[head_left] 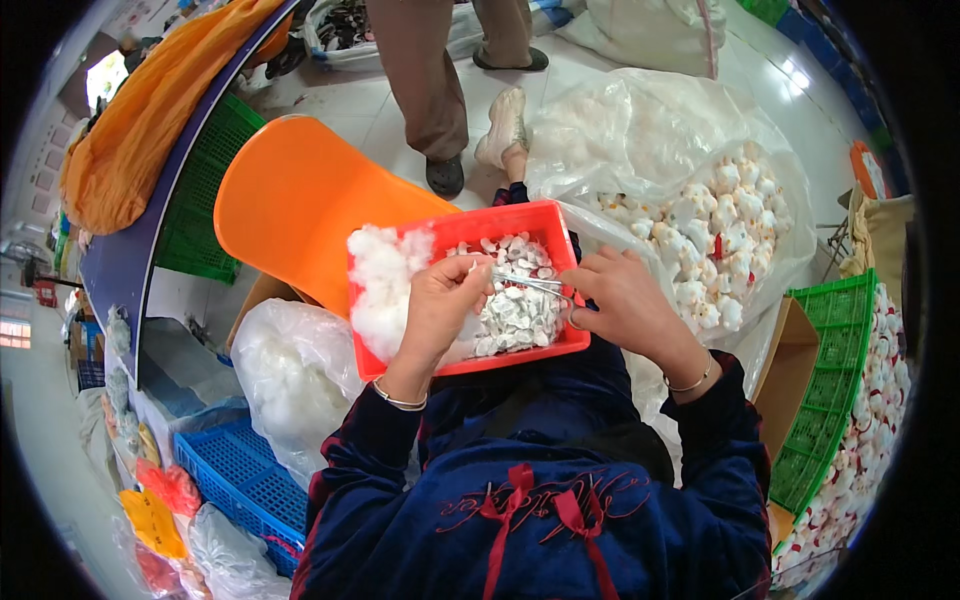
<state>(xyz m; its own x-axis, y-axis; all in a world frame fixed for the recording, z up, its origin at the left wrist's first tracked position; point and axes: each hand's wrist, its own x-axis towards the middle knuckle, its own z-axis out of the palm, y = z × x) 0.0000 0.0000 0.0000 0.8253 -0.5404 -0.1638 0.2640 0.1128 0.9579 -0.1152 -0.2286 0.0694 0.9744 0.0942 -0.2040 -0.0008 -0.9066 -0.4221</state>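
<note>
Over the person's lap sits a red tray (545, 350), with fluffy white stuffing (378, 290) in its left part and a heap of small white pieces (518, 318) in its right part. Above the tray, the left hand (440, 300) has thumb and fingertips pressed together, pinching a small white item (486, 264) mostly hidden by the fingers. The right hand (625, 300) grips the handle end of a slim metal tool (535, 284), whose tip points left and reaches the left fingertips; whether its blades are parted I cannot tell. Far left of the tray is an orange chair (300, 200); far right, a clear plastic bag (640, 120) holds many small white plush figures (740, 235)
</note>
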